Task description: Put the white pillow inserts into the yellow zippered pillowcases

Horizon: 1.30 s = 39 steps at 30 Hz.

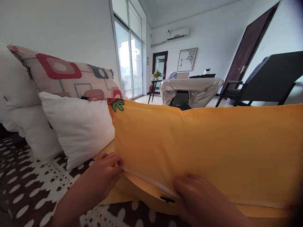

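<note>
A large yellow pillowcase with a pillow in it point(208, 148) stands in front of me on a brown bedcover with white spots point(28, 186). My left hand point(104, 173) pinches the left end of its white zipper seam point(146, 179), fingers closed on the fabric. Close to the camera and blurred, my right hand point(201, 198) is closed on the zipper edge, near the small black zipper pull point(167, 199).
Two white pillows point(78, 129) and a patterned cushion point(68, 77) lean at the left. Behind the yellow pillow are a table under a silver cover point(191, 86), a dark chair point(267, 82), a glass door point(130, 60) and a dark wooden door point(248, 47).
</note>
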Motion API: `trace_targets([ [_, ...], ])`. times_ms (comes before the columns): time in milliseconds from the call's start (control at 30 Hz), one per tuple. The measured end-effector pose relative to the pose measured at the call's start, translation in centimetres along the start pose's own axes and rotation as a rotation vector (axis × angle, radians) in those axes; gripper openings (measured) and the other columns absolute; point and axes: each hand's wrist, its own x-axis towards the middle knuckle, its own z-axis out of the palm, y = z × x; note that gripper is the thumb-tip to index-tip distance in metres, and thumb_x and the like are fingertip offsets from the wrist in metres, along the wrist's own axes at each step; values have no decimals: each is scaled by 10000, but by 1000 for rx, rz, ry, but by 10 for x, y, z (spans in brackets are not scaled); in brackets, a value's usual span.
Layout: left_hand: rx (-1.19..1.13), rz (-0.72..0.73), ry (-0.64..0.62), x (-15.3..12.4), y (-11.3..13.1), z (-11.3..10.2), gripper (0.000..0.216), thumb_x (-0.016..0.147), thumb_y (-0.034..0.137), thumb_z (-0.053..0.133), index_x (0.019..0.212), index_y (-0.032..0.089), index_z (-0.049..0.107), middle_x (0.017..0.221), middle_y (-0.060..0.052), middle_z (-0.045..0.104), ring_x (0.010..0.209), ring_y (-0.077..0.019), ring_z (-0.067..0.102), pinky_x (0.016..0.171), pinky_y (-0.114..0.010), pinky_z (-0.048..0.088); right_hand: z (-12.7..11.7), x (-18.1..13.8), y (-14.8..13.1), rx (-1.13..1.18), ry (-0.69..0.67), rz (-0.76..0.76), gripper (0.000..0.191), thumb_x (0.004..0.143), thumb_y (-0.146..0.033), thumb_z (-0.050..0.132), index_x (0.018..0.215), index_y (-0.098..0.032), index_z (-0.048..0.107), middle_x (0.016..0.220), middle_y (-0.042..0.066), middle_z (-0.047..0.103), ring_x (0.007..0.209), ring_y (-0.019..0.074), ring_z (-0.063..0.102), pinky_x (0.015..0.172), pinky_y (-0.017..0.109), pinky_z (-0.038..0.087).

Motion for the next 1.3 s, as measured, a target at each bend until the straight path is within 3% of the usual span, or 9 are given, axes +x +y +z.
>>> trace_targets([
  [200, -143, 20, -79, 6, 11, -3, 311, 934, 147, 376, 669, 146, 539, 886, -10, 520, 825, -123, 450, 733, -270, 294, 1, -1, -2, -1, -26, 42, 257, 642, 28, 559, 671, -225, 593, 640, -9, 639, 562, 152, 557, 531, 260, 296],
  [433, -157, -92, -168, -5, -6, -3, 245, 929, 250, 440, 766, 204, 617, 969, -6, 549, 871, -130, 485, 748, -249, 318, -5, -3, -12, -1, -71, 48, 243, 702, 17, 545, 688, -220, 599, 669, 4, 654, 566, 139, 558, 534, 253, 311],
  [667, -24, -16, -194, -9, 4, -9, 305, 882, 168, 443, 577, 149, 452, 613, 14, 549, 588, -113, 431, 614, -288, 242, -2, -2, -14, -39, -86, 3, 287, 672, 46, 489, 725, -217, 592, 680, 11, 660, 568, 147, 573, 531, 253, 323],
  [767, -32, 42, -137, -10, 11, -11, 320, 860, 121, 428, 542, 142, 402, 554, 18, 513, 531, -98, 415, 639, -287, 275, 2, -1, -14, -47, -12, -51, 311, 614, 52, 477, 745, -211, 581, 683, 25, 653, 570, 159, 571, 525, 264, 323],
  [867, -75, 87, -55, -9, 15, -12, 279, 837, 81, 427, 567, 150, 412, 619, 20, 560, 566, -100, 454, 666, -282, 302, 7, 8, -22, -37, 117, -122, 318, 582, 41, 472, 765, -202, 565, 714, 37, 634, 583, 163, 548, 531, 275, 323],
  [1067, -118, 102, 3, -6, 15, -7, 257, 817, 50, 445, 584, 152, 409, 649, 19, 570, 599, -114, 441, 679, -278, 314, 30, 47, -59, 19, 444, -316, 196, 840, -42, 432, 862, -168, 581, 782, 51, 587, 717, 176, 495, 672, 311, 357],
  [1200, -121, 45, -59, -8, 9, -4, 268, 843, 100, 476, 580, 152, 479, 658, 7, 586, 627, -119, 458, 641, -277, 297, 46, 65, -72, -88, 463, -330, 145, 880, -89, 463, 892, -148, 595, 822, 58, 579, 764, 192, 465, 712, 345, 332],
  [1300, -167, 30, -114, -5, 2, -7, 291, 874, 143, 469, 589, 153, 527, 651, -10, 590, 648, -121, 491, 631, -274, 305, 49, 75, -73, -146, 479, -344, 106, 860, -96, 509, 809, -151, 584, 767, 44, 549, 732, 190, 442, 693, 351, 304],
])
